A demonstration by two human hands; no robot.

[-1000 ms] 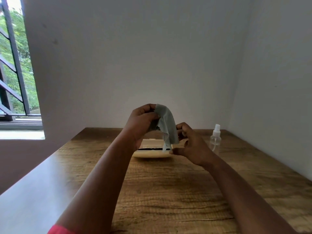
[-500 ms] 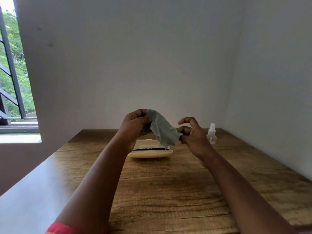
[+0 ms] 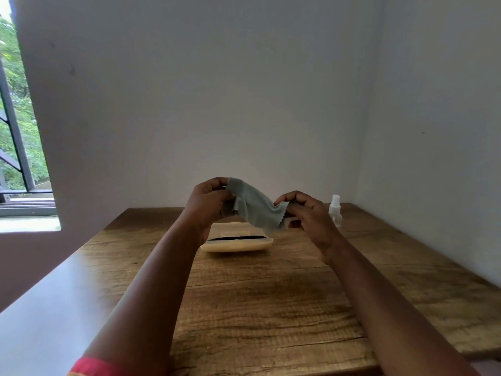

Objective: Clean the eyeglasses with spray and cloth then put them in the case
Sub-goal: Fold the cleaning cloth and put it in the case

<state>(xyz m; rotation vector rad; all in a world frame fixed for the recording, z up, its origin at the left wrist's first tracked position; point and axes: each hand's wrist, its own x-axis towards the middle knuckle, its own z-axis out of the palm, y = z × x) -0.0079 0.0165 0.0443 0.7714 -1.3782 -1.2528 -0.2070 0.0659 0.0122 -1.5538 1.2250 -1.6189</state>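
A grey cleaning cloth (image 3: 253, 206) hangs stretched between both hands above the table. My left hand (image 3: 208, 202) grips its upper left edge with curled fingers. My right hand (image 3: 305, 213) pinches its lower right corner. Below and behind the cloth, a cream eyeglass case (image 3: 238, 244) lies open on the wooden table (image 3: 271, 294), with a dark shape along its opening that may be the eyeglasses; I cannot tell for sure. A small clear spray bottle (image 3: 335, 210) stands to the right of my right hand.
White walls close the table at the back and on the right. A window with dark bars (image 3: 16, 131) is at the far left. The table's left edge runs diagonally toward me.
My hands have moved apart and the cloth has been spread out wider between them. My right hand now pinches the cloth's corner further right.
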